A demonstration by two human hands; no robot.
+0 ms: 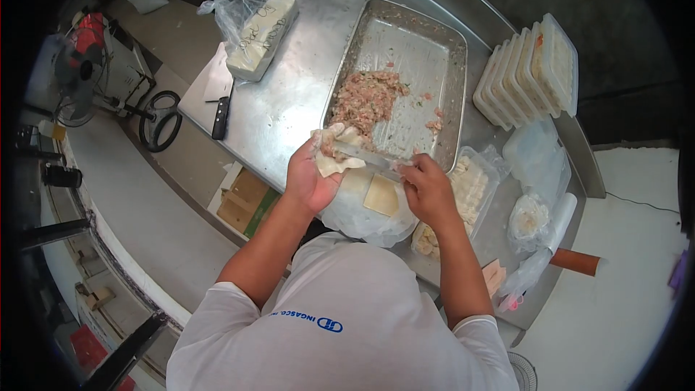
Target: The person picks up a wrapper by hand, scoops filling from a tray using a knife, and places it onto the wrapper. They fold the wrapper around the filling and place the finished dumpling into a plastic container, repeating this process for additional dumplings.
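My left hand cups a thin dough wrapper with a bit of minced filling on it. My right hand grips the handle of a flat metal spatula whose blade reaches across onto the wrapper. Just beyond both hands stands a steel tray with a heap of pink minced filling in its near left corner. Below my hands a stack of square wrappers lies on a plastic bag.
A clear tub of folded dumplings sits right of my right hand. Several lidded tubs are stacked at the far right. A bagged white block and a black-handled knife lie at the steel table's left. Plastic bags crowd the right edge.
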